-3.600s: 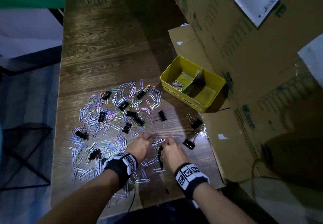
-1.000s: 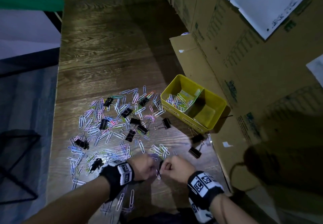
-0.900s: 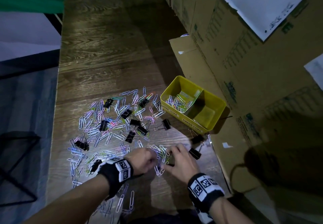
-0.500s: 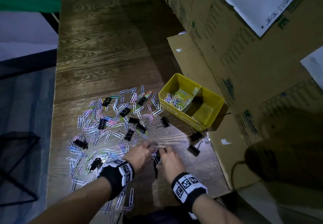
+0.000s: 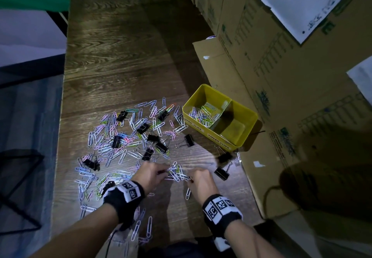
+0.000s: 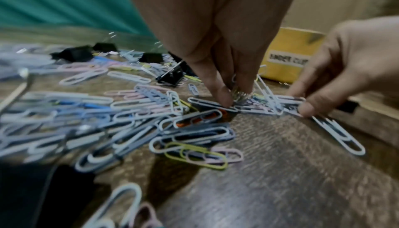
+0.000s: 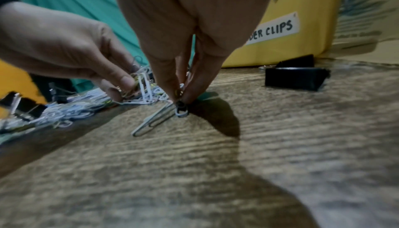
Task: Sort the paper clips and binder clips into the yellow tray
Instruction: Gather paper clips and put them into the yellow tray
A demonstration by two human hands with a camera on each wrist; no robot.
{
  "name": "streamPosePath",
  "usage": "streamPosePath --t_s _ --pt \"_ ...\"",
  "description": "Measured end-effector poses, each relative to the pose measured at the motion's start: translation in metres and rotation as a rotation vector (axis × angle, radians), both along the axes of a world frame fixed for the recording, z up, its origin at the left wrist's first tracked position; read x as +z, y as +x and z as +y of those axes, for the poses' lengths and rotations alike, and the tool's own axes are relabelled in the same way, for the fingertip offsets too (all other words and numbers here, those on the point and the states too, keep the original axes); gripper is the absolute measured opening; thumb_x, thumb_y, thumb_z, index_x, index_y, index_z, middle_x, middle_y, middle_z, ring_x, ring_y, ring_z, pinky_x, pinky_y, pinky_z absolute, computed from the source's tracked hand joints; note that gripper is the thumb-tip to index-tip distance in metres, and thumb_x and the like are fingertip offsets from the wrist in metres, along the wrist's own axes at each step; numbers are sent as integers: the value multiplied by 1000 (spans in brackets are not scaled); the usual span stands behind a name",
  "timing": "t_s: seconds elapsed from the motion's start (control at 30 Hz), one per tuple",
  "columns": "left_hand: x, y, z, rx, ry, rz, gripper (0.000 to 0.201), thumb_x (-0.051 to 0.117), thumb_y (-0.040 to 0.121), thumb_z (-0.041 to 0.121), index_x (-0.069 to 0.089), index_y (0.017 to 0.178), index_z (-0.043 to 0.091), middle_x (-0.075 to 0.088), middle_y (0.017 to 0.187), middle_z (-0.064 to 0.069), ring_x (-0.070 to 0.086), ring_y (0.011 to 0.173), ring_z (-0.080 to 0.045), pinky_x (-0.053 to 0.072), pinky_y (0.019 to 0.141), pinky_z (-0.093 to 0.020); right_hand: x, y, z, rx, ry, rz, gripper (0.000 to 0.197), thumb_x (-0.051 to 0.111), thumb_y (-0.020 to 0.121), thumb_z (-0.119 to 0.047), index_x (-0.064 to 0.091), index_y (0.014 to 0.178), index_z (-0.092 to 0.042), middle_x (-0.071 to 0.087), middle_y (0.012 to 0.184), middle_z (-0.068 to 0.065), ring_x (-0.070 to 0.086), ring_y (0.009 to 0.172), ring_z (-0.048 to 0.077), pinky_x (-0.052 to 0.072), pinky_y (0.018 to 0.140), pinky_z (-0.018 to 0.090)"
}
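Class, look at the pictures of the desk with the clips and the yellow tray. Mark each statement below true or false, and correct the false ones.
1. The yellow tray has two compartments. True.
2. Both compartments hold paper clips. False: only the left one holds paper clips; the right one shows none.
3. Both hands are gathering a small bunch of paper clips on the table. True: the left hand and right hand pinch at it.
4. All the binder clips are already in the tray. False: they lie on the table.
5. The tray's label reads "pencils". False: its visible part ends in "CLIPS".

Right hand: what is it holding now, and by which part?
The right hand pinches the end of a pale wire paper clip against the wooden table, between fingertips.
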State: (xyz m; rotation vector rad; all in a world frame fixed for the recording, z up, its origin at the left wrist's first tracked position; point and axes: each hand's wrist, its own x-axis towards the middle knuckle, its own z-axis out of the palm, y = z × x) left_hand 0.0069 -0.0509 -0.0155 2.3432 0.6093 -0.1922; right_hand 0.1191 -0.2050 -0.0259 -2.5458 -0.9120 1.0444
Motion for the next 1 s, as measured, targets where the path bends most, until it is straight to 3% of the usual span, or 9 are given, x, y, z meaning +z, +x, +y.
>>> streamPosePath --t_s 0.1,0.17,0.27,0.4,0.5,0.6,0.77,0.93,1.0 --pt "5 -4 3 173 -150 32 27 72 79 18 70 106 16 68 105 8 60 76 12 40 71 2 -2 6 -3 -116 68 34 24 65 87 -17 70 110 -16 70 100 8 65 82 19 53 77 23" --pt "10 -6 3 282 -281 24 24 75 76 16 72 100 20 68 94 15 60 70 15 44 67 -1 -6 8 -4 -179 121 43 21 71 83 -19 73 104 -17 70 92 5 60 71 13 46 67 16" --pt "24 -6 7 417 -512 -21 24 76 72 8 70 87 26 71 71 15 66 65 -1 50 64 -12 -11 13 -6 -335 234 145 12 80 73 -14 77 85 -14 66 68 -1 58 58 8 46 65 17" --pt "45 0 20 367 -690 14 13 75 69 14 73 78 24 71 69 -5 67 69 -19 56 77 -30 -6 24 -14 -489 360 338 16 81 69 -4 77 79 -16 67 60 -18 63 60 -7 52 68 13" --pt "64 20 31 343 -797 -7 12 69 73 3 72 82 11 71 72 -10 68 71 -24 57 78 -34 11 34 -18 -589 479 474 22 81 68 -1 76 70 -22 75 74 -4 71 76 16 56 77 28" --pt "84 55 43 353 -862 -74 20 68 71 0 69 92 1 71 86 -17 69 76 -26 58 73 -31 44 42 -20 -699 636 599 17 77 68 10 75 79 -3 75 75 6 71 73 21 57 70 25" --pt "110 132 46 330 -749 -176 10 65 78 -7 61 86 -1 63 60 -4 63 53 -11 57 60 -21 96 69 -7 -770 887 490 14 74 71 10 73 81 -1 74 73 0 67 64 8 52 58 16" --pt "89 192 47 304 -487 -114 11 73 76 5 66 72 12 66 69 -12 64 59 -21 58 66 -34 121 108 24 -769 924 295 17 75 74 3 75 88 -7 74 80 2 69 72 12 58 72 24" --pt "85 201 45 232 -356 -39 4 72 77 14 71 81 15 68 73 -9 62 60 -19 55 65 -30 118 126 39 -763 863 197 17 77 74 -1 75 89 -8 73 79 0 69 71 11 58 75 27"
